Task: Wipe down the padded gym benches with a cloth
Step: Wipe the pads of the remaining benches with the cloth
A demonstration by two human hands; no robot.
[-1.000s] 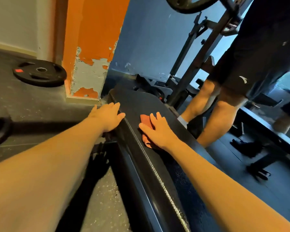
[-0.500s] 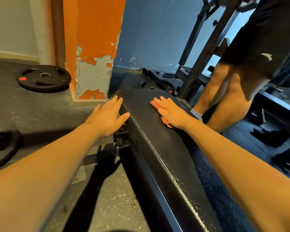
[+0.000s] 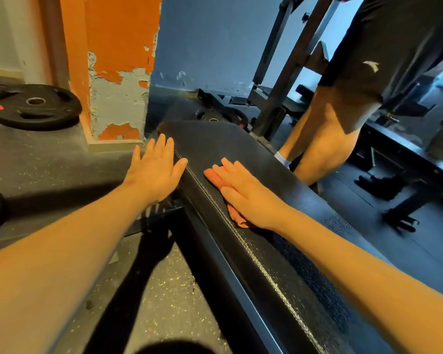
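Head view: our right hand (image 3: 246, 192) lies flat, fingers straight, pressing the orange cloth (image 3: 237, 218) onto the padded surface (image 3: 215, 141) near its left edge. Our left hand (image 3: 155, 172), fingers straight, rests against that edge. The cloth appears soft and light; we judge it best held under a flat palm.

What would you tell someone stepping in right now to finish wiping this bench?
Right hand: flat, fingers straight, pressing the orange cloth onto the bench pad.
Left hand: flat against the pad's left edge, holding nothing.
Done: the pad does not show which parts are wiped.
Left: probably cover the whole pad, then the other benches. Mind the person's legs beside the far right side.
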